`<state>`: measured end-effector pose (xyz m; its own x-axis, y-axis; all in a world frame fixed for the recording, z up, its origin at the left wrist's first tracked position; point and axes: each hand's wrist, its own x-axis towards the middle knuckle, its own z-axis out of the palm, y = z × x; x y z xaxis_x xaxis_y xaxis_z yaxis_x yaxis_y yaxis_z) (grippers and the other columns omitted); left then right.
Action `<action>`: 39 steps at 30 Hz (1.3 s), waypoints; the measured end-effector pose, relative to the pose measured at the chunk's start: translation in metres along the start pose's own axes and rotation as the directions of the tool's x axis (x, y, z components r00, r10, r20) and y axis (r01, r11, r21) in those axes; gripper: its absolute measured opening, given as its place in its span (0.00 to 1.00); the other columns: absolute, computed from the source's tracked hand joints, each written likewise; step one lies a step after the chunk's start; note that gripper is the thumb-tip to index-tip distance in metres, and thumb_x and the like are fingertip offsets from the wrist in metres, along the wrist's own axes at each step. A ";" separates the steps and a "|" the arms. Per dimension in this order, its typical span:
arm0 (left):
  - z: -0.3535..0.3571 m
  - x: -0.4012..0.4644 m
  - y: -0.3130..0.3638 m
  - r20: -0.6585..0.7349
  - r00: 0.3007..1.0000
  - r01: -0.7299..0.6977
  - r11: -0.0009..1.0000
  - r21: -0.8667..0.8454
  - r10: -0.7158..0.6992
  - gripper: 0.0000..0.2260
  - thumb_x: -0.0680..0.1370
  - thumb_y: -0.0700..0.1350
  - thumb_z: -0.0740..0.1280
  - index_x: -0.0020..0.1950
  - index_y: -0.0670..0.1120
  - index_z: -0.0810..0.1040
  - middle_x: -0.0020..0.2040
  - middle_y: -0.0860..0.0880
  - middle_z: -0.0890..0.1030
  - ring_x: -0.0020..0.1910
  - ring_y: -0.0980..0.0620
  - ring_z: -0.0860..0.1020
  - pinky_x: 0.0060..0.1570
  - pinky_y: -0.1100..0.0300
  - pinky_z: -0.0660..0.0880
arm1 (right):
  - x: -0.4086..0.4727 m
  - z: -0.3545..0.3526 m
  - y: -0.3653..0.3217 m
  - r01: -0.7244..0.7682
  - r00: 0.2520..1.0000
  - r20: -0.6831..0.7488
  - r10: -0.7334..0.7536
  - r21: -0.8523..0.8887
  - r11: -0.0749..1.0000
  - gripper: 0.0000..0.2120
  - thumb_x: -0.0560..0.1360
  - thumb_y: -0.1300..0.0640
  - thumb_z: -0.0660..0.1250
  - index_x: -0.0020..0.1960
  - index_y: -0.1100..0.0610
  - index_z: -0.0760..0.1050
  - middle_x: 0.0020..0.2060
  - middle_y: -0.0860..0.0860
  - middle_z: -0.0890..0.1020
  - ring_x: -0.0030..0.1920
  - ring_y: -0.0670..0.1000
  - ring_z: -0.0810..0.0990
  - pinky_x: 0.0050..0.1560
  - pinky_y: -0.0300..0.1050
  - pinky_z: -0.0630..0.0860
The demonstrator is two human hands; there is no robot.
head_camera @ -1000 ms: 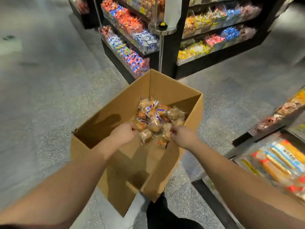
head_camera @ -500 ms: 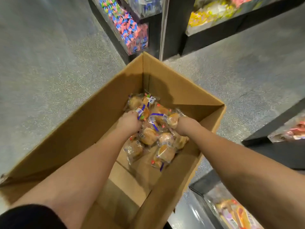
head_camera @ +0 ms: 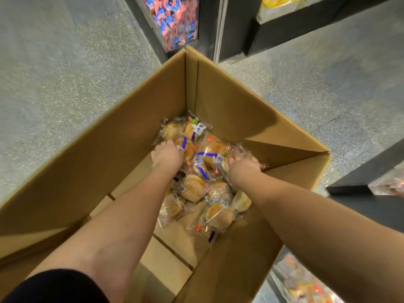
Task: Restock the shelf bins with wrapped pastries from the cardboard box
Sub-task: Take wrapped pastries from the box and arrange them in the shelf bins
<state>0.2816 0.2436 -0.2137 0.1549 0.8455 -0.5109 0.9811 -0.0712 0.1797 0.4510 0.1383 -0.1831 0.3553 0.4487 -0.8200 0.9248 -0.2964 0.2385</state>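
A big open cardboard box (head_camera: 131, 149) stands on the floor below me. Several wrapped pastries (head_camera: 193, 189), round golden buns in clear wrappers with blue stripes, lie heaped at the far right of its bottom. Both my bare arms reach down into it. My left hand (head_camera: 167, 157) is on the left edge of the heap, fingers curled down round a wrapper. My right hand (head_camera: 242, 167) is at the heap's right side by the box wall, fingers curled over a wrapped pastry. The fingertips of both hands are hidden among the wrappers.
A shelf bin (head_camera: 306, 285) with wrapped goods lies at the lower right, another bin (head_camera: 389, 184) at the right edge. Black shelving with red and blue sweets (head_camera: 177, 22) stands just beyond the box's far corner. Speckled grey floor (head_camera: 65, 73) spreads to the left.
The view has dropped closer over the box. Both hands have gone deeper, from the near edge of the heap onto it, and now curl round wrappers.
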 end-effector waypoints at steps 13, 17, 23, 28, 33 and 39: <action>-0.011 0.003 -0.012 0.386 0.917 0.330 0.747 -0.577 -0.106 0.09 0.74 0.43 0.73 0.50 0.43 0.76 0.47 0.46 0.76 0.41 0.50 0.74 0.45 0.55 0.71 | -0.006 -0.001 -0.008 0.084 0.981 -0.127 -0.144 -0.392 0.916 0.41 0.76 0.58 0.68 0.80 0.59 0.47 0.79 0.56 0.56 0.72 0.64 0.67 0.44 0.57 0.73; -0.021 -0.017 -0.032 0.390 0.918 0.336 0.677 -0.655 -0.078 0.24 0.72 0.46 0.75 0.65 0.43 0.73 0.56 0.45 0.79 0.52 0.46 0.79 0.49 0.53 0.76 | -0.015 -0.008 0.000 0.067 0.989 -0.123 -0.087 -0.158 0.985 0.37 0.76 0.55 0.67 0.79 0.56 0.52 0.73 0.54 0.66 0.68 0.61 0.72 0.53 0.56 0.78; -0.062 -0.076 -0.062 0.373 0.927 0.304 0.501 -0.810 0.041 0.26 0.70 0.46 0.76 0.66 0.46 0.72 0.54 0.44 0.82 0.52 0.43 0.82 0.58 0.45 0.78 | -0.075 -0.030 0.019 0.140 0.987 -0.135 -0.090 0.434 0.890 0.46 0.74 0.50 0.71 0.81 0.56 0.46 0.72 0.57 0.70 0.65 0.58 0.74 0.59 0.49 0.74; -0.107 -0.149 -0.090 0.321 0.904 0.251 0.259 -0.933 0.281 0.24 0.72 0.40 0.72 0.67 0.48 0.73 0.58 0.43 0.83 0.51 0.47 0.82 0.51 0.52 0.77 | -0.146 -0.024 0.037 0.236 0.952 -0.123 -0.279 0.878 0.418 0.43 0.70 0.50 0.77 0.76 0.49 0.55 0.64 0.53 0.75 0.57 0.53 0.79 0.53 0.49 0.79; -0.142 -0.232 -0.112 0.234 0.833 0.264 0.011 -0.964 0.501 0.32 0.59 0.41 0.80 0.62 0.48 0.77 0.53 0.44 0.84 0.48 0.45 0.82 0.48 0.52 0.78 | -0.250 0.011 0.042 0.228 0.814 -0.228 -0.534 0.971 -0.067 0.23 0.72 0.54 0.73 0.63 0.39 0.72 0.55 0.60 0.77 0.55 0.57 0.74 0.51 0.48 0.72; -0.150 -0.337 -0.120 0.202 0.732 0.353 -0.108 -0.929 0.651 0.27 0.65 0.50 0.81 0.60 0.42 0.82 0.61 0.38 0.81 0.56 0.41 0.82 0.59 0.42 0.76 | -0.367 0.067 0.038 0.285 0.686 -0.414 -0.598 0.909 -0.303 0.15 0.59 0.45 0.84 0.42 0.49 0.86 0.38 0.51 0.86 0.43 0.47 0.86 0.46 0.40 0.80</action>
<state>0.0941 0.0462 0.0629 0.7755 0.4652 -0.4268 -0.1586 0.7979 0.5815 0.3465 -0.0936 0.0920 -0.2531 0.8343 -0.4898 -0.3025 -0.5492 -0.7790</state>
